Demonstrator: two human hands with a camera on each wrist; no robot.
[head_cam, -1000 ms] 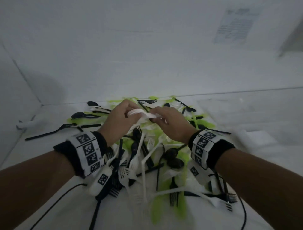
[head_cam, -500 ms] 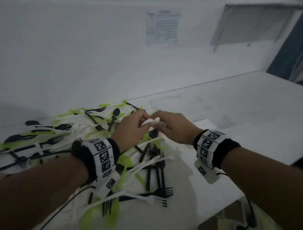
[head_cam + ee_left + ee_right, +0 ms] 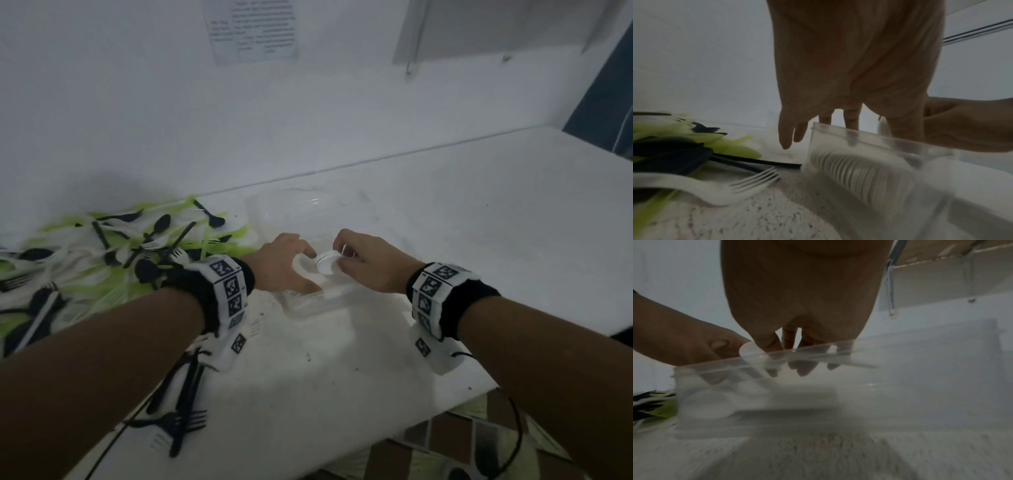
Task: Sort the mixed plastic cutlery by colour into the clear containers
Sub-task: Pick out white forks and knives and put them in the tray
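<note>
Both hands hover over a clear container [image 3: 308, 308] on the white counter. Between them, just above the container's rim, they hold a small bundle of white spoons [image 3: 325, 265]. My left hand [image 3: 305, 260] pinches its left end and my right hand [image 3: 342, 257] its right end. In the right wrist view a white spoon bowl [image 3: 749, 348] sits between the left thumb and my right fingers [image 3: 803, 369], which dip into the container [image 3: 756, 418]. White pieces [image 3: 715, 400] lie inside it. The mixed pile of black, white and green cutlery [image 3: 113, 260] lies to the left.
A second clear container [image 3: 274, 209] stands just behind, near the wall. Loose black forks [image 3: 181, 425] lie by the left forearm, and a white fork [image 3: 748, 183] next to the container's left side. The counter's front edge runs at lower right above a patterned floor.
Both hands have carried the white spoons to the right, from above the cutlery pile to over the clear container. The head view has swung right with them.
</note>
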